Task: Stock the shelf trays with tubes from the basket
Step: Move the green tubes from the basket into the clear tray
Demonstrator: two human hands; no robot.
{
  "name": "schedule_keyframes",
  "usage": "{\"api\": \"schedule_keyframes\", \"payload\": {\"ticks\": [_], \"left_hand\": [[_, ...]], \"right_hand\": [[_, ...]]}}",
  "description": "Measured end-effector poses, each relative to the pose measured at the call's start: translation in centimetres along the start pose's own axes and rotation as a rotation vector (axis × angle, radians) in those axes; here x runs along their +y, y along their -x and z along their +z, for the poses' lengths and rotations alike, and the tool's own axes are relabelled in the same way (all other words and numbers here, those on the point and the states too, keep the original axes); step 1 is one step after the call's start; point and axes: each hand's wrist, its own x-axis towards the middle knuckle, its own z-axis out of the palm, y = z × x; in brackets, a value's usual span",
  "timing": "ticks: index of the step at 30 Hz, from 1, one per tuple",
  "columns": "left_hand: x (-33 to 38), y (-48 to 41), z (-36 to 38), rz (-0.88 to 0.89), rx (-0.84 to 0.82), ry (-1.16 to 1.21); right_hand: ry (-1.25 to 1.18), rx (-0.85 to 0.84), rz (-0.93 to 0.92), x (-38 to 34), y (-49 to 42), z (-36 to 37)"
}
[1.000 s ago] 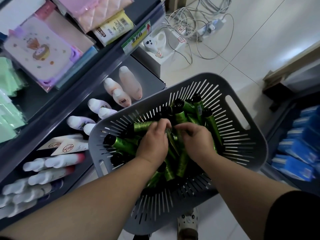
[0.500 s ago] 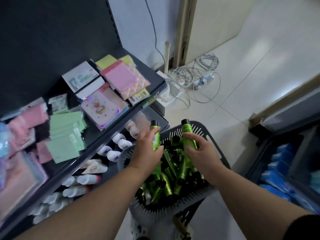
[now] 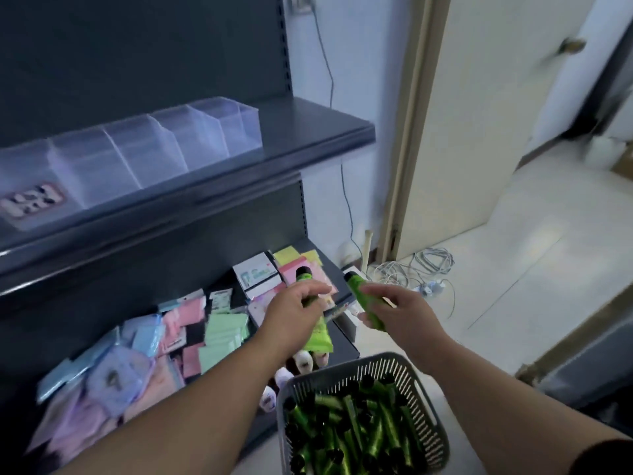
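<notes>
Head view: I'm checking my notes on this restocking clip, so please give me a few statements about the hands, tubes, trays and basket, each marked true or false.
1. The left hand grips a green tube and the right hand grips a second green tube. True.
2. The clear trays on the upper shelf hold green tubes. False: no green tubes show in them.
3. The grey basket is empty. False: a heap of green tubes fills it.
4. The basket sits below both hands in the head view. True.
</notes>
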Motion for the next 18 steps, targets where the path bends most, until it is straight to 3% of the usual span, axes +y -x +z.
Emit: {"api": "schedule_keyframes", "payload": {"ticks": [5,9,13,18], "left_hand": [[4.4,2.4,-4.9,-0.088,-0.01,0.188],[6.9,4.7,-8.6,-0.048,-0.002,0.19],[9.4,6.5,-11.8,0.034,0.17,0.107],[12.4,8.0,-16.5,0.167,0.405,0.069]], "right_hand": [[-0.113,-0.169,-0.069,-6.9,1.7,0.6],[0.004,-0.24,-0.225,-11.3,2.8,1.7],[-0.09,-0.207,-0.259,-15.0,3.3,4.3],[0.024,-0.183,-0.425,-20.0,5.0,8.6]]}}
